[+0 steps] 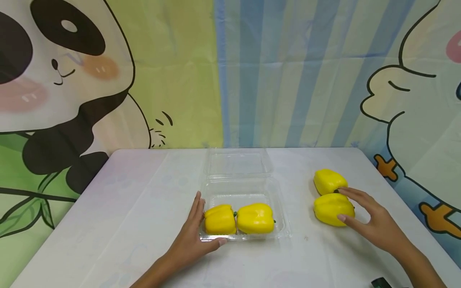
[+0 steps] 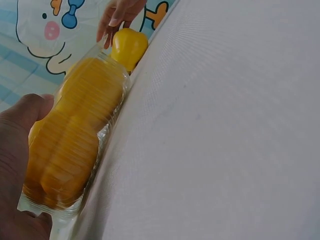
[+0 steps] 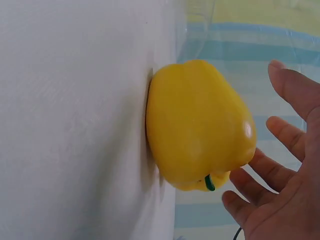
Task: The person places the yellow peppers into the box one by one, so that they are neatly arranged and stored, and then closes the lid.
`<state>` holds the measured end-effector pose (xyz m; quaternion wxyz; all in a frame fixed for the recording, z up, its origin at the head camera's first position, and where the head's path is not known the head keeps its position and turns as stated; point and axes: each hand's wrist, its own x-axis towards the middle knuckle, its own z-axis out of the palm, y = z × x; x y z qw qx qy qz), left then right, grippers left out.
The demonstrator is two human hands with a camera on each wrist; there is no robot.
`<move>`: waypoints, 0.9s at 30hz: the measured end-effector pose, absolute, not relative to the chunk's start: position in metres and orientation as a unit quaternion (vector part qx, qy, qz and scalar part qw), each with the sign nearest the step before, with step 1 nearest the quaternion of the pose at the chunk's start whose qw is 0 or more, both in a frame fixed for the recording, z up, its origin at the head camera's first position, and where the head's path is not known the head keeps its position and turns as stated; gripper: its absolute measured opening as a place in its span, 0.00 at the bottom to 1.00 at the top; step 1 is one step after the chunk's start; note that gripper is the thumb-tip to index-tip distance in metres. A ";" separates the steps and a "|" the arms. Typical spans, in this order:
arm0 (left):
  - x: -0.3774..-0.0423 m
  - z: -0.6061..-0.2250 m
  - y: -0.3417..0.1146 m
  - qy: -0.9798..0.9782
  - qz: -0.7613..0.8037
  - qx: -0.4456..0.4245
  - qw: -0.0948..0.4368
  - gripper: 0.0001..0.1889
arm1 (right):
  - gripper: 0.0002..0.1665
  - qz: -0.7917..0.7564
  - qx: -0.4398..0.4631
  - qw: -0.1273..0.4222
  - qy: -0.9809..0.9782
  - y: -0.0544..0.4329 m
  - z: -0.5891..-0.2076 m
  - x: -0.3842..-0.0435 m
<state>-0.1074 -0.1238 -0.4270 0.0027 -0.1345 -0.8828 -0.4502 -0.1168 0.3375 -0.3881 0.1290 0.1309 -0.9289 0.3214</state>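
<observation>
A clear plastic clamshell box (image 1: 248,190) lies with its lid folded back. Side by side along its front sit two yellow bell peppers, a left one (image 1: 220,220) and a right one (image 1: 255,218). My left hand (image 1: 194,234) touches the box's front left corner, fingers straight along the left wall and thumb at the front edge. To the right of the box, two more yellow peppers lie on the table, a far one (image 1: 329,182) and a near one (image 1: 333,209). Around the near pepper my right hand (image 1: 374,222) is spread, thumb and fingers apart; the right wrist view shows its palm facing the pepper (image 3: 197,122).
A white cloth covers the table (image 1: 119,224). Behind it hangs a printed curtain (image 1: 281,80) with a panda on the left and a white cartoon animal on the right. A small dark object (image 1: 381,283) shows at the front edge, near the right forearm.
</observation>
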 end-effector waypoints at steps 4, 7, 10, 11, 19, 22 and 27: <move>-0.107 -0.427 -0.124 -0.883 -0.450 -0.133 0.003 0.65 | 0.43 0.314 0.137 0.109 -0.933 0.343 -0.393 -0.117; -0.107 -0.428 -0.124 -0.883 -0.449 -0.135 0.006 0.66 | 0.45 0.312 0.140 0.099 -0.934 0.344 -0.394 -0.118; -0.107 -0.428 -0.124 -0.884 -0.448 -0.137 0.008 0.66 | 0.46 0.312 0.139 0.089 -0.936 0.344 -0.393 -0.118; -0.107 -0.428 -0.124 -0.884 -0.447 -0.138 0.009 0.66 | 0.47 0.308 0.138 0.087 -0.937 0.344 -0.393 -0.119; -0.107 -0.427 -0.124 -0.884 -0.447 -0.138 0.006 0.65 | 0.43 0.244 0.147 0.111 -0.952 0.345 -0.399 -0.122; -0.107 -0.427 -0.124 -0.884 -0.447 -0.138 0.005 0.65 | 0.42 0.247 0.151 0.120 -0.950 0.345 -0.401 -0.123; -0.106 -0.426 -0.124 -0.883 -0.448 -0.140 0.007 0.65 | 0.40 0.242 0.152 0.134 -0.949 0.344 -0.402 -0.124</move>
